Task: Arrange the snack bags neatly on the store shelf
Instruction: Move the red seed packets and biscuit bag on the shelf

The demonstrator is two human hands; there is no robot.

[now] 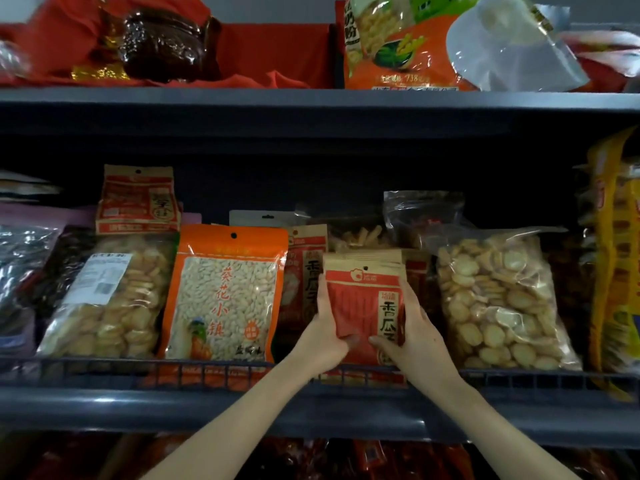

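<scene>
Fingers (323,299) of the left hand (325,337) and those of the right hand (414,337) grip a small red-and-tan seed bag (363,306) by its two sides, upright at the shelf (207,398) front. Left of them stands an orange seed bag (225,296); right, a clear biscuit bag (498,303).

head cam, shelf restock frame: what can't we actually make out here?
- Red seed bag, head view: lower edge and sides covered by the left hand and right hand.
- Bags behind it: fronts mostly blocked by that bag.
- Bottom shelf goods: dark, blurred, cut by the frame's lower edge.
- Yellow pack: cut by the right edge.
- Label on the biscuit bag: print too small.
</scene>
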